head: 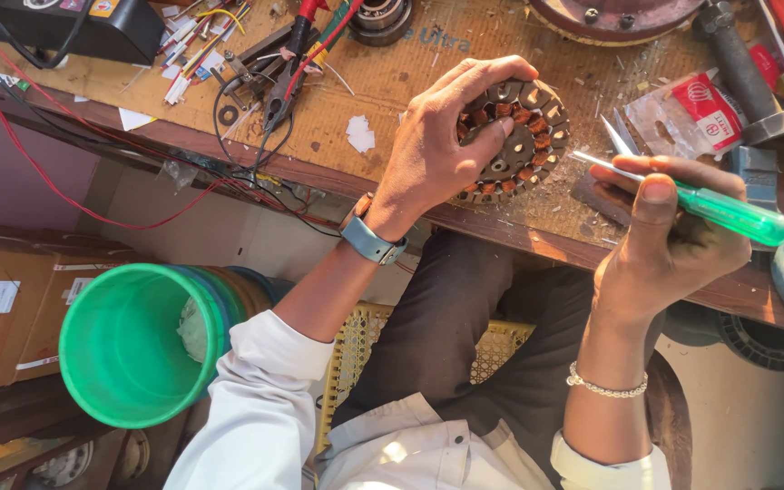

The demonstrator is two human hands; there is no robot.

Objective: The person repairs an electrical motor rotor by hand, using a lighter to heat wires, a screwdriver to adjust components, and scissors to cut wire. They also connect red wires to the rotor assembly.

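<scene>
Left hand [442,145] grips wound motor stator [514,141]; right hand [669,227] holds green-handled screwdriver [723,209], tip just beside it. Copper windings intact; work seemingly early.

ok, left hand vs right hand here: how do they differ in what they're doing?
The left hand lies palm down, fingers spread over the round motor stator on the workbench; the right hand is off the bench edge, curled around a green-handled screwdriver. The left wrist wears a grey watch, the right a beaded bracelet. The screwdriver's tip points toward the stator. Both have white sleeves rolled back.
</scene>
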